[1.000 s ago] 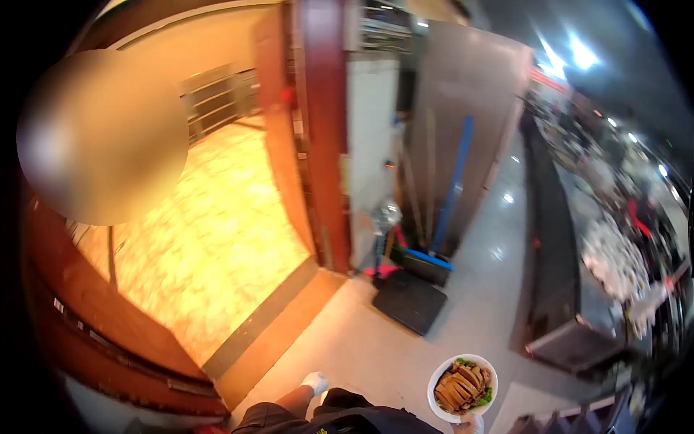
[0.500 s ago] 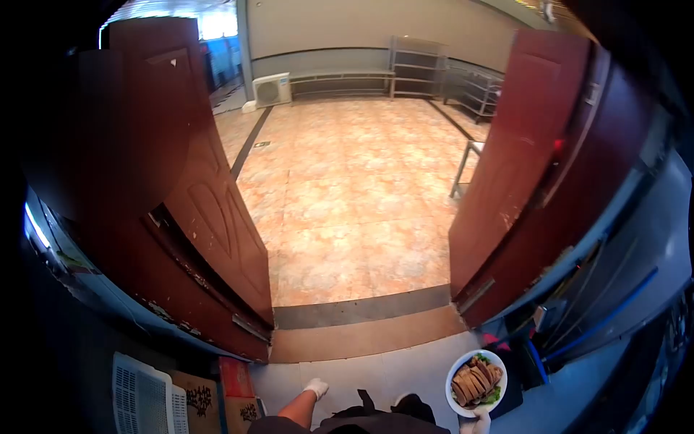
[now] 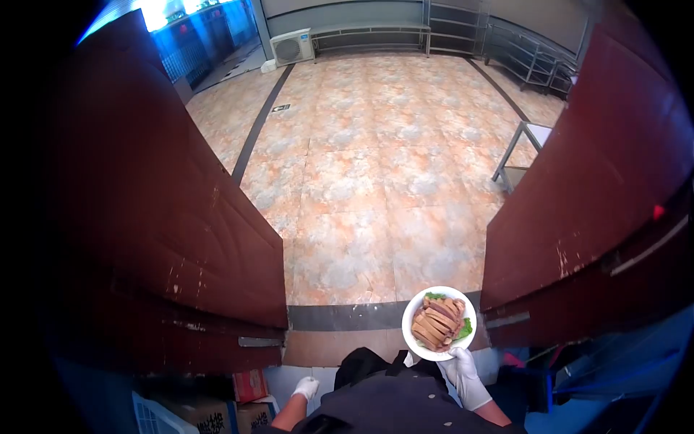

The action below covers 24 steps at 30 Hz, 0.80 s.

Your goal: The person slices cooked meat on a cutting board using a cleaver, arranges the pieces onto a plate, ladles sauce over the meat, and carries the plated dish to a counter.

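My right hand, in a white glove, grips the near rim of a white plate. Sliced brown meat lies on the plate with green leaves at its edges. The plate is held in front of my dark clothing, over the door sill. My left hand, also in a white glove, hangs low at my left side with its fingers curled and nothing visible in them.
Dark red doors stand open at left and right. Beyond is a tiled floor with an air-conditioner unit, metal racks and a small table. Cardboard boxes and a white crate are at lower left.
The view has turned from the corridor with brooms to the doorway and moved closer to it. The plate, still in my right hand, now sits further forward over the sill.
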{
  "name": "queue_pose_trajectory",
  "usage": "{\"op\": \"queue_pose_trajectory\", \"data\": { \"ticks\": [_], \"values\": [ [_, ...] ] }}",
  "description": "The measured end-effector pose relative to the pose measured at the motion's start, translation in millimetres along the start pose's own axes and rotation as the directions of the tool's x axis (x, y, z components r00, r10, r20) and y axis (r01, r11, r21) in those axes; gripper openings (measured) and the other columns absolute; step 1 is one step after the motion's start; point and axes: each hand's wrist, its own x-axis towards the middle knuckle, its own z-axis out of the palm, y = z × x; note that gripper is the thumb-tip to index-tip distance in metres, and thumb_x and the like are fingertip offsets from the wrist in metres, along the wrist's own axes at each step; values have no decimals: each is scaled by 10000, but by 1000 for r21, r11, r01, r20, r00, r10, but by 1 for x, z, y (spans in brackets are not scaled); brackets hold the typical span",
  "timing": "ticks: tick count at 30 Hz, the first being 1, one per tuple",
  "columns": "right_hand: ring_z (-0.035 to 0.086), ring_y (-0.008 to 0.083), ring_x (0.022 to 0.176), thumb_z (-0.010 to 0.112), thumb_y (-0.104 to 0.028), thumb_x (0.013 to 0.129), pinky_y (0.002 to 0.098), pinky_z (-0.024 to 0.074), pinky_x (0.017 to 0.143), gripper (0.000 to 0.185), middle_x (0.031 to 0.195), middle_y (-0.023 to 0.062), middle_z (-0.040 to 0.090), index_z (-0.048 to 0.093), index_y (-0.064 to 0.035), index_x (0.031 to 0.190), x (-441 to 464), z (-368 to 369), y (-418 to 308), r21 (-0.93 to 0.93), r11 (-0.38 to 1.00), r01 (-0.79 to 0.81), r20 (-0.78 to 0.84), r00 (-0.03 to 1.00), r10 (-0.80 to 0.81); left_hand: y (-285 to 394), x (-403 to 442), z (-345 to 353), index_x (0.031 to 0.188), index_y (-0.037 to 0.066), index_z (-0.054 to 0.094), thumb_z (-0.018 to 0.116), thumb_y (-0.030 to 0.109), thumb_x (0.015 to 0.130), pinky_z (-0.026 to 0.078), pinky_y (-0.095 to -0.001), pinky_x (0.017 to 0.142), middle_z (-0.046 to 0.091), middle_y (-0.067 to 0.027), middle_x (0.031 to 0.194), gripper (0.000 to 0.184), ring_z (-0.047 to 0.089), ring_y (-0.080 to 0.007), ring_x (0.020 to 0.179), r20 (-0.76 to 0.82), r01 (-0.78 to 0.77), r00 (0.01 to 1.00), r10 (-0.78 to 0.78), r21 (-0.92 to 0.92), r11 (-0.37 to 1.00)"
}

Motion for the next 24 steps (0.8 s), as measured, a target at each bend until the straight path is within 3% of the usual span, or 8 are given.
{"op": "queue_pose_trajectory", "data": {
  "ticks": [1,4,8,11,16,19,22,24],
  "values": [
    [535,405,1344,512,-17,778,575,458,1138,780,1449,225,502,294,42,1525,32,4,-7,-41,997,-67,27,997,68,-12,10,4,959,-12,753,615,290,907,534,-439,762,749,-184,873,336,696,-269,810,-131,-121,984,121,8,993],
    [547,396,1331,510,-22,776,573,460,1136,752,1448,226,504,323,49,1501,122,61,-31,-84,988,-130,11,991,131,16,13,-25,998,36,763,588,282,873,527,-465,925,748,-230,1035,326,711,-390,1025,-46,78,996,-82,-70,995],
    [509,386,1374,544,-28,753,586,412,1173,804,1465,212,498,306,36,1518,250,133,-39,-70,993,-98,55,993,102,17,118,-30,1090,52,764,577,314,913,528,-494,976,729,-237,1135,367,680,-418,1131,223,-382,924,312,593,709],
    [475,380,1408,577,-18,745,575,387,1202,837,1517,207,453,296,16,1532,331,173,-40,18,997,-80,89,993,78,60,163,-92,1115,57,761,568,318,927,537,-493,969,730,-214,1158,375,688,-401,1125,145,-119,987,75,326,938],
    [484,370,1403,591,-15,755,562,382,1215,847,1529,197,446,287,-20,1546,442,249,-60,94,995,-26,23,999,24,238,293,-287,1155,65,757,553,324,948,551,-489,956,732,-177,1198,389,701,-375,1114,264,-422,901,345,721,550],
    [510,382,1375,593,-9,737,576,425,1180,840,1508,190,474,324,-23,1533,519,270,-68,89,996,31,-14,999,-30,366,363,-413,1236,31,695,511,354,970,488,-507,1024,691,-257,1211,457,639,-424,1192,-187,-206,954,235,161,965],
    [527,376,1353,594,-21,723,579,439,1164,848,1494,185,485,335,-20,1531,596,294,-83,96,993,64,-30,998,-61,508,391,-524,1188,10,686,575,314,945,519,-416,925,729,-218,1086,405,697,-342,1017,-263,-218,950,166,-185,958],
    [531,374,1345,593,-30,726,580,442,1159,849,1491,183,485,334,-32,1535,655,314,-92,73,996,48,40,998,-51,572,399,-576,1147,5,685,588,299,940,524,-392,886,737,-196,1048,372,696,-283,959,-398,-392,857,328,-91,915]
  ]
}}
